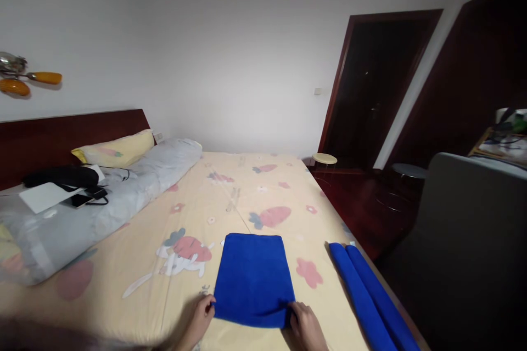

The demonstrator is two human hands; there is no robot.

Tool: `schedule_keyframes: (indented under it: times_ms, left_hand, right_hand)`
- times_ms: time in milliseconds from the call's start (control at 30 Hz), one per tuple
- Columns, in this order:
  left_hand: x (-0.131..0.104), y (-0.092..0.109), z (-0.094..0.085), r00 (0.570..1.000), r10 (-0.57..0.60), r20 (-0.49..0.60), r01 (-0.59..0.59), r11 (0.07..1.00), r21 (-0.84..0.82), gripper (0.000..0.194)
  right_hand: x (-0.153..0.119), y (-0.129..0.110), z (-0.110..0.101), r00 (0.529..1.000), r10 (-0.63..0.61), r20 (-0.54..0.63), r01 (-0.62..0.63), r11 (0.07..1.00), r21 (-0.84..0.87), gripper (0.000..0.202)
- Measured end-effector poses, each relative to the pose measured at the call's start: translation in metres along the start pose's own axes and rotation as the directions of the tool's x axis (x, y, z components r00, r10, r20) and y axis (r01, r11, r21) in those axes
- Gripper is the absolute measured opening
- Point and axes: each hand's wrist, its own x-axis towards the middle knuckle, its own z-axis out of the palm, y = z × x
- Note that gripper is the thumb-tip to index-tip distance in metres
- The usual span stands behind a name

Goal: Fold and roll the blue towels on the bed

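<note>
A blue towel, folded into a near rectangle, lies flat on the patterned bed sheet in front of me. My left hand pinches its near left edge between thumb and fingers. At the near right corner, my right hand is closed on the fabric, its fingertips partly hidden. Small creases run across the towel beside that hand. To the right, two long rolled blue cloths lie side by side along the bed's edge.
A grey quilt and a yellow pillow lie by the headboard, with a black bag, a white flat item and a phone. Beyond the bed's right side stand a round stool and a dark grey panel.
</note>
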Motion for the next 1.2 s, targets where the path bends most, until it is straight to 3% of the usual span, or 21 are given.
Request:
schedule_keyframes:
  times_ms: [200, 333, 433, 533, 600, 733, 800, 900, 1033, 1200]
  left_hand:
    - [-0.002, -0.004, 0.012, 1.0, 0.029, -0.004, -0.027, 0.97, 0.242, 0.032]
    - [-0.013, -0.007, 0.023, 0.987, 0.142, -0.08, -0.079, 0.846, 0.527, 0.049]
    - [-0.018, -0.007, 0.023, 0.963, 0.259, 0.075, -0.25, 0.75, 0.613, 0.069]
    - [-0.023, -0.011, 0.01, 0.886, 0.385, 0.258, -0.462, 0.68, 0.57, 0.071]
    - [-0.026, -0.016, -0.002, 0.834, 0.481, 0.273, -0.546, 0.644, 0.535, 0.069]
    - [-0.03, -0.025, -0.015, 0.752, 0.631, 0.192, -0.615, 0.567, 0.548, 0.067]
    - [-0.03, -0.027, -0.012, 0.752, 0.64, 0.162, -0.603, 0.566, 0.563, 0.06]
    - [-0.027, -0.028, -0.003, 0.784, 0.602, 0.152, -0.564, 0.588, 0.579, 0.055]
    - [-0.022, -0.031, 0.002, 0.792, 0.592, 0.15, -0.546, 0.579, 0.605, 0.058]
    - [-0.03, -0.029, -0.016, 0.739, 0.645, 0.196, -0.632, 0.563, 0.532, 0.057]
  right_hand:
    - [-0.009, 0.016, 0.021, 0.995, -0.045, -0.087, 0.034, 0.992, -0.122, 0.039]
    - [-0.018, 0.02, 0.03, 0.955, -0.179, -0.237, 0.1, 0.945, -0.312, 0.041]
    - [-0.019, 0.024, 0.03, 0.889, -0.386, -0.244, 0.261, 0.867, -0.424, 0.044]
    - [-0.022, 0.034, 0.027, 0.833, -0.531, -0.155, 0.41, 0.781, -0.472, 0.039]
    - [-0.028, 0.041, 0.027, 0.839, -0.528, -0.13, 0.408, 0.77, -0.49, 0.04]
    - [-0.041, 0.052, 0.034, 0.866, -0.474, -0.161, 0.34, 0.793, -0.506, 0.046]
    - [-0.042, 0.055, 0.039, 0.87, -0.455, -0.188, 0.309, 0.803, -0.51, 0.042]
    - [-0.037, 0.058, 0.044, 0.875, -0.449, -0.184, 0.313, 0.812, -0.493, 0.037]
    - [-0.029, 0.056, 0.033, 0.871, -0.474, -0.128, 0.374, 0.81, -0.451, 0.036]
    - [-0.035, 0.044, 0.012, 0.881, -0.462, -0.102, 0.399, 0.841, -0.366, 0.025]
